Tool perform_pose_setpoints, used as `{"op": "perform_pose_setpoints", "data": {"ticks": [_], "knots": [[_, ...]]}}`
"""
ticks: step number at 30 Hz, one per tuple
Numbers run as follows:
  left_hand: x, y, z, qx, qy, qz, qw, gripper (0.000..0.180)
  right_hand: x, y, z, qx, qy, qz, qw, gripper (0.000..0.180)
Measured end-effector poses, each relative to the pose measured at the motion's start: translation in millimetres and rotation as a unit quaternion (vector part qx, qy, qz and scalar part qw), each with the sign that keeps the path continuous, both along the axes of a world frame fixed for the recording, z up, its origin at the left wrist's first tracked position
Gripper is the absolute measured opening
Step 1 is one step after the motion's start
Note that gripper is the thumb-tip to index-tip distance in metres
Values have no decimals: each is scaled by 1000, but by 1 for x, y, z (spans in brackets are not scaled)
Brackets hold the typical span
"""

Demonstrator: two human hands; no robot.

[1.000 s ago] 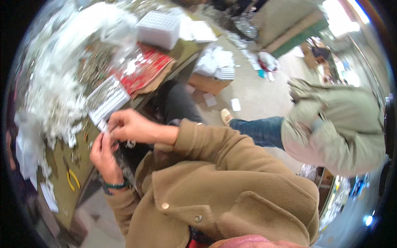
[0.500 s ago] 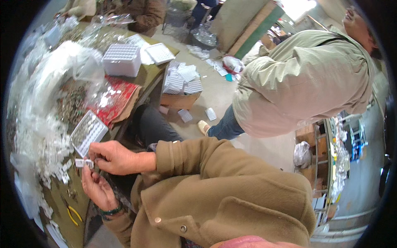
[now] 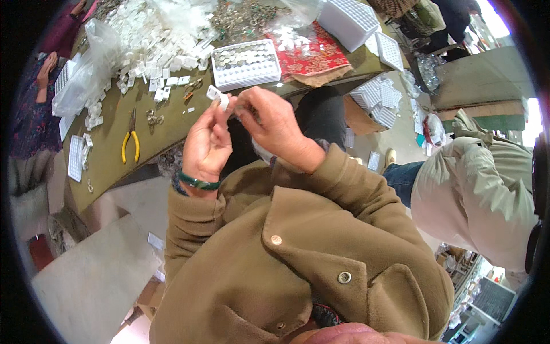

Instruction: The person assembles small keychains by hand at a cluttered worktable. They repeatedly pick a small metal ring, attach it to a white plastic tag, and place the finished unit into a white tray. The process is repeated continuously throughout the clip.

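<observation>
Probably light and stiff, the white piece (image 3: 215,93) is clamped between the fingers of the left hand (image 3: 207,143). The right hand (image 3: 271,119) curls just beside it, fingers' hold unclear; edges should suit a gentle pinch.

Both hands meet in the upper middle of the frame, their fingertips close together. The left hand (image 3: 208,146) rises from below, its palm partly in view, with the thumb and fingers drawn together in a pinch at the top. A green bracelet (image 3: 199,183) circles the left wrist, and the left forearm, in a brown sleeve (image 3: 193,221), stands nearly upright at left of centre. The right hand (image 3: 274,117) reaches in from the right with its back uppermost and its fingers curled toward the left hand. The right wrist is bare above its cuff; the right arm slants up and leftward.
</observation>
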State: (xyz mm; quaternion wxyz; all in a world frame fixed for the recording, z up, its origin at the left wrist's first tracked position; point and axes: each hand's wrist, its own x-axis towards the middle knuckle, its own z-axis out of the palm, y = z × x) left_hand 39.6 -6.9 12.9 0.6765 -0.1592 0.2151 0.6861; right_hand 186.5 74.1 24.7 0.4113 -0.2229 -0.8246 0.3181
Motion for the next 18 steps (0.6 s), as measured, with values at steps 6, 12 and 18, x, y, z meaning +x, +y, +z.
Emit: {"op": "perform_pose_setpoints", "data": {"ticks": [6,12,18], "knots": [[9,3,-4,33,252,24,967,27,17,32,-8,-58,21,-5,998,17],[20,11,2,18,408,-55,911,26,28,99,-13,3,-62,-133,989,13],[42,20,-9,27,465,-118,877,14,23,124,-18,101,-121,-154,975,15]]}}
